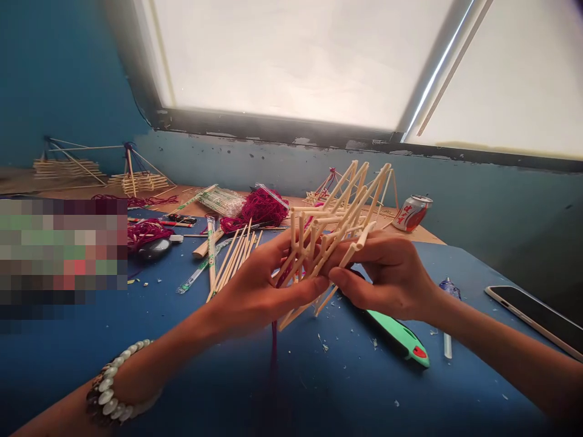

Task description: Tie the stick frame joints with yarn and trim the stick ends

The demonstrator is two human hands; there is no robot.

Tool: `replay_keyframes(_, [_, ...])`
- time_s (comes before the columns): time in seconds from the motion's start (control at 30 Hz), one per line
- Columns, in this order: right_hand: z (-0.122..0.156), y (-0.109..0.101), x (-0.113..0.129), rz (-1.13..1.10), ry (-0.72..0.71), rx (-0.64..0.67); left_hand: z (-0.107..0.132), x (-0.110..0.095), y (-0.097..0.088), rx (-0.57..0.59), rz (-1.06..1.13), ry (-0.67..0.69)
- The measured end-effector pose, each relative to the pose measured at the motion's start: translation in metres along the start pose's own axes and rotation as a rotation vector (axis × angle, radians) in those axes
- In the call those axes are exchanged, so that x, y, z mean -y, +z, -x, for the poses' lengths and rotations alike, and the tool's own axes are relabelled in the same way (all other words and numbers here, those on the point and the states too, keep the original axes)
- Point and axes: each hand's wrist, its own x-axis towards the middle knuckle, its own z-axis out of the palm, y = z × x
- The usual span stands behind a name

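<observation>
A lattice of wooden chopsticks (pixel 350 209) is held up above the blue table, with its sticks crossing in layers. My left hand (pixel 268 285) is wrapped round its near left side, thumb along the lower sticks. At the right, my right hand (pixel 382 273) pinches a stick of the same lattice between thumb and fingers. A dark red string (pixel 274 346) hangs down beneath the left hand. Parts of the lattice are hidden behind my fingers. Beneath the right hand, a green-handled tool (pixel 398 337) lies on the table, its front end partly covered.
Loose chopsticks (pixel 232 261) and a tangle of magenta yarn (pixel 262 209) lie behind my left hand. Finished-looking stick frames (pixel 136 179) stand at the back left. A drink can (pixel 412 212) stands back right; a phone (pixel 542 318) and a glue stick (pixel 449 346) lie at the right.
</observation>
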Motion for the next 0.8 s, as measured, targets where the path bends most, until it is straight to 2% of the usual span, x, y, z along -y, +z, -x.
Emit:
replay_keyframes(0.07, [0.002, 0.006, 0.006, -0.075, 0.021, -0.005, 0.001, 0.002, 0.001, -0.034, -0.055, 0.042])
replay_keyframes(0.2, [0.005, 0.015, 0.021, -0.019, 0.03, -0.177, 0.003, 0.003, 0.006, -0.103, -0.131, 0.163])
replay_keyframes(0.33, [0.006, 0.016, 0.026, 0.011, 0.086, -0.195, 0.005, 0.004, 0.008, -0.142, -0.2, 0.211])
replay_keyframes(0.43, [0.007, 0.017, 0.023, 0.017, 0.123, -0.192, 0.006, 0.003, 0.007, -0.166, -0.238, 0.158])
replay_keyframes(0.57, [0.004, 0.018, 0.016, -0.075, 0.202, -0.123, 0.002, 0.001, 0.004, -0.126, -0.043, 0.04])
replay_keyframes(0.67, [-0.002, 0.017, 0.014, -0.165, 0.238, -0.068, -0.001, -0.001, 0.001, -0.138, 0.094, -0.013])
replay_keyframes(0.8, [-0.003, 0.016, 0.018, -0.202, 0.225, -0.093, -0.004, -0.004, 0.0, -0.144, 0.169, -0.03])
